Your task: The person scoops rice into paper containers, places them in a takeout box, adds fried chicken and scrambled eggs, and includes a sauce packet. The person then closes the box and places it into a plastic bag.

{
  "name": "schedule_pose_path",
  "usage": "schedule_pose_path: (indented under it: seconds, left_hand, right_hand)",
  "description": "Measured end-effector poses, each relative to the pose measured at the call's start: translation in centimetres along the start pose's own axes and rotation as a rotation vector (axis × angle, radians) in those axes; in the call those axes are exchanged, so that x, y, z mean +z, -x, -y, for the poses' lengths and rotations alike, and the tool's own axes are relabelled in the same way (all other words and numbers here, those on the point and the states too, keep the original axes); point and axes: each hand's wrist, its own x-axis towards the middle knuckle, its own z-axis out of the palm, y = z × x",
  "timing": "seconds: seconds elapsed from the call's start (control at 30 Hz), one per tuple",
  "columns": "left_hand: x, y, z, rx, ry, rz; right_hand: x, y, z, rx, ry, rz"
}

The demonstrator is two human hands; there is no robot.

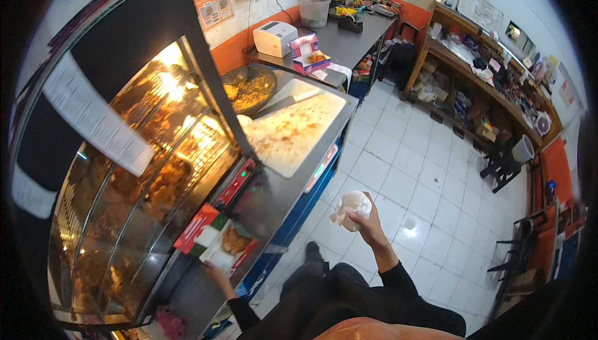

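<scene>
My right hand (pixel 372 220) is closed around a rounded bundle wrapped in white paper (pixel 352 209), held up over the floor to the right of the counter. At the counter's near part, my left hand (pixel 217 277) grips the near edge of an open red and green takeaway box (pixel 197 231); its fingertips are partly hidden. A browned piece of fried chicken (pixel 236 240) lies in the box, with white lining or wrapping (pixel 218 255) beside it. What is inside the paper bundle cannot be seen.
A lit glass food warmer (pixel 156 172) full of fried pieces stands at the left. Beyond it are a crumb-strewn white cutting board (pixel 299 131), a knife (pixel 280 104) and a dark pan of food (pixel 249 87). Farther off are a label printer (pixel 275 38) and a second open box (pixel 309 53).
</scene>
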Motion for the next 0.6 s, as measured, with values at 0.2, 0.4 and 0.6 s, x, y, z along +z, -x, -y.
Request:
schedule_pose_path:
  seconds: [0.2,0.4,0.6]
  left_hand:
    - [-1.0,-0.1,-10.1,-0.289,-0.085,0.036]
    - [4.9,-0.2,-14.4,-0.332,0.098,0.09]
    - [1.4,1.1,-7.7,0.099,-0.156,-0.095]
  right_hand:
    - [-9.5,-12.3,1.1,0.084,0.078,-0.205]
    - [-13.7,-26.2,4.5,0.012,0.515,-0.185]
    - [-10.8,-35.0,4.4,-0.168,0.712,0.244]
